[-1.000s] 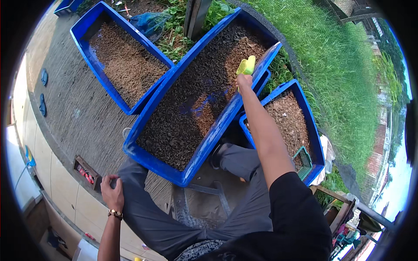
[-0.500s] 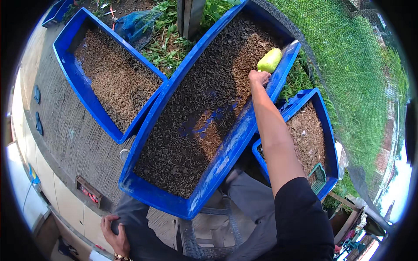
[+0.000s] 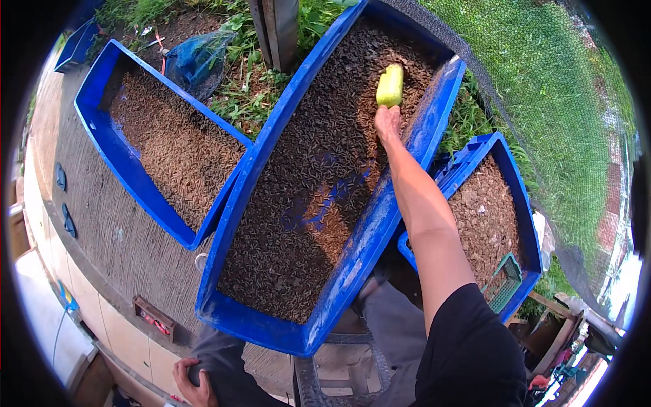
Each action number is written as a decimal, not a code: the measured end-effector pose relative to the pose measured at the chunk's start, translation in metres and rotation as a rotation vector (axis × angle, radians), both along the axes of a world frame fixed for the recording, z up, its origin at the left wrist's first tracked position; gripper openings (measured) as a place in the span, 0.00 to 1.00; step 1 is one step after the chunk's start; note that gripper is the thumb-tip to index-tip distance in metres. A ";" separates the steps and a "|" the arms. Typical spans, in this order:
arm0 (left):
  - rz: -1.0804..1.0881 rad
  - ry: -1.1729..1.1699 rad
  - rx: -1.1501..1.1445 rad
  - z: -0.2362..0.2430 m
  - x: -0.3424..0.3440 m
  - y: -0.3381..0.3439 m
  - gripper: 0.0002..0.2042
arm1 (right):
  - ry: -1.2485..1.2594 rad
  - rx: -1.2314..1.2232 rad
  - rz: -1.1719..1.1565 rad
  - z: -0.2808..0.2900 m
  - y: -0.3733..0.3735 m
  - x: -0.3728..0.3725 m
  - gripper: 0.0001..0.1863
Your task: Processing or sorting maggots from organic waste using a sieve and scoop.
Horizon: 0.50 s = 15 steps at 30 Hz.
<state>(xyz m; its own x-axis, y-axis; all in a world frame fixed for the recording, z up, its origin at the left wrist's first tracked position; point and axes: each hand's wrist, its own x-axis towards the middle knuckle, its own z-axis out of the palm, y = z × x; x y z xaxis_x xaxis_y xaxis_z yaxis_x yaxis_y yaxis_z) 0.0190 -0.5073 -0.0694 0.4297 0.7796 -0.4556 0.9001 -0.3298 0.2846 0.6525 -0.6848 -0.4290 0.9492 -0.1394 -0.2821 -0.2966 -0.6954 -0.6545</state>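
Note:
My right arm stretches out over the long blue tub (image 3: 363,261) in the middle. At its far end, my right hand (image 3: 388,124) is closed round the handle end of a yellow-green scoop (image 3: 390,85). The scoop lies low over the dark, crumbly material there; whether its edge touches cannot be told. Many small brown larvae (image 3: 268,268) cover the near half of the tub, with patches of blue bottom showing through. My left hand (image 3: 194,384) rests on my left knee, fingers spread over the trouser cloth, holding nothing.
A smaller blue tub (image 3: 135,171) of larvae stands to the left, against the long one. To the right, another blue tub (image 3: 527,230) holds light brown crumbly stuff and a green plastic basket (image 3: 504,286). A post (image 3: 274,37) rises beyond; a dark chair (image 3: 339,363) is below.
My right hand has brought the scoop from the tub's right wall leftward, over the material. The whole view has shifted slightly. My left hand stays on the knee.

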 end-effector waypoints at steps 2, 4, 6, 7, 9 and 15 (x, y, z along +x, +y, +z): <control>-0.003 -0.019 -0.010 0.000 0.009 -0.002 0.11 | -0.022 0.011 0.184 -0.003 0.000 -0.007 0.24; -0.002 -0.024 -0.004 0.003 0.011 -0.003 0.11 | -0.064 0.041 0.279 -0.001 0.007 -0.028 0.23; -0.024 -0.055 -0.012 0.000 0.012 -0.003 0.10 | -0.086 0.008 0.251 0.000 0.010 -0.034 0.22; -0.022 -0.046 -0.005 0.002 0.010 -0.003 0.10 | -0.057 0.002 0.271 0.010 0.018 -0.046 0.23; 0.006 -0.044 -0.029 0.006 0.007 -0.005 0.09 | -0.030 -0.001 0.286 0.034 0.025 -0.059 0.23; -0.042 -0.072 -0.002 0.006 0.003 -0.006 0.10 | 0.084 -0.134 0.688 0.088 0.022 -0.089 0.30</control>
<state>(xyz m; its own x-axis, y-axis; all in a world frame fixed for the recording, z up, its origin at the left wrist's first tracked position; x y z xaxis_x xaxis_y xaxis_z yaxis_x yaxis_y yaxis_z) 0.0216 -0.5137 -0.0636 0.4937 0.7593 -0.4240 0.8626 -0.3658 0.3494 0.5639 -0.6631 -0.3407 0.8103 0.4454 -0.3807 0.1933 -0.8166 -0.5439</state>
